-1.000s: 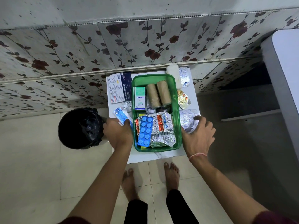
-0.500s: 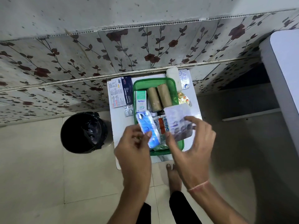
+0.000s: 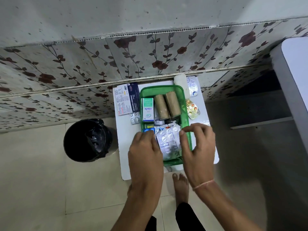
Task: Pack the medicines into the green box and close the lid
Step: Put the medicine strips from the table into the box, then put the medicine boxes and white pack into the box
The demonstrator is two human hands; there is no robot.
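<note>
The green box [image 3: 165, 88] stands open on a small white table [image 3: 126, 152]. Inside it lie an Optibex carton [image 3: 148, 109], two brown rolls [image 3: 167, 105] and, at the near end, a silver blister strip [image 3: 168, 140]. My left hand [image 3: 145, 152] lies over the box's near left corner, its fingertips on a blue blister strip [image 3: 148, 130] that is mostly hidden. My right hand [image 3: 198, 147] hovers over the box's right wall with fingers spread, the thumb beside the silver strip.
Outside the box lie a medicated dressings carton [image 3: 127, 99], a small silver blister [image 3: 135, 117], a yellow-orange blister [image 3: 192, 109], a white-blue strip [image 3: 192, 86] and a white roll [image 3: 180, 82]. A black bin [image 3: 87, 140] stands left, white furniture [image 3: 295, 80] right.
Both hands lifted a strip from beside the box, the left a blue one and the right a silver one, and brought them down into the box's near end. The right hand has let go.
</note>
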